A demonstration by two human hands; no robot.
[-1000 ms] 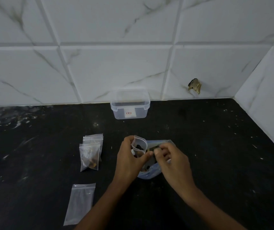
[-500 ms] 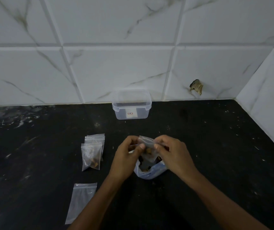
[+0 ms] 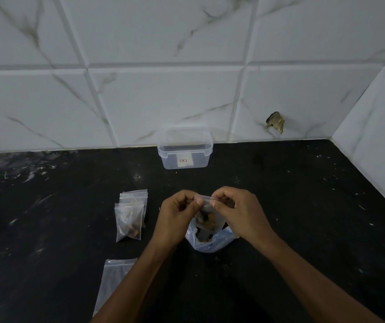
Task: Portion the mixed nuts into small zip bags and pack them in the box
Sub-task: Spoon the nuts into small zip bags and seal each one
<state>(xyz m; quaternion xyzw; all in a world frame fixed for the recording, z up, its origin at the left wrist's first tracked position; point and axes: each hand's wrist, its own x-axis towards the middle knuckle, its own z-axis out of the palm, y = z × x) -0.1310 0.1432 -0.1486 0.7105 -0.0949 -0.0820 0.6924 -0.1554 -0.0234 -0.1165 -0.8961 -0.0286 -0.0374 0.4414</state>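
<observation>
Pinching a small bag's top with both hands

My left hand point(image 3: 179, 213) and right hand point(image 3: 238, 210) pinch the small bag point(image 3: 206, 209) above the nut bag point(image 3: 210, 241); the box point(image 3: 185, 150) sits by the wall.

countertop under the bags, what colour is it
Black, flecked with pale specks and smears, in the head view: countertop.

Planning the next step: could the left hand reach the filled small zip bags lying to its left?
Probably yes: bare black countertop separates the left hand from the filled bags, but it first must release the small clear zip bag.
</observation>
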